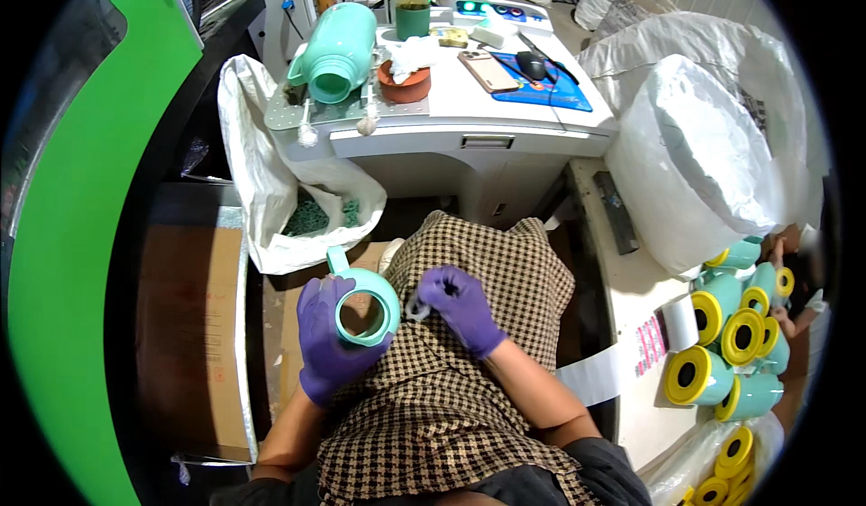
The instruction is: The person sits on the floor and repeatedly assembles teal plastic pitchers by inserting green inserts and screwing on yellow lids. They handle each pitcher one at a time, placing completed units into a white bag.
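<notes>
My left hand [336, 344], in a purple glove, is wrapped round a mint-green plastic jug body [383, 299]. Its handle points away from me and its round opening faces up, showing a brownish inside. To the right, over my checked apron [469, 380], my gloved right hand [462, 306] is closed with the fingertips pinched. A small pale curved piece [418, 308] shows at those fingertips, a short gap from the jug's side; its kind cannot be made out. Beyond my hands, a white sack [271, 226] stands with its mouth gaping and green scraps [308, 217] inside.
Another mint-green jug [338, 50] lies on the white workbench [397, 136], beside a red-brown tape roll [404, 84], a phone [488, 71] and a mouse [530, 65]. At right, several yellow-ended green jugs [689, 375] lie near a white bag [695, 163]. A cardboard box [194, 326] stands left.
</notes>
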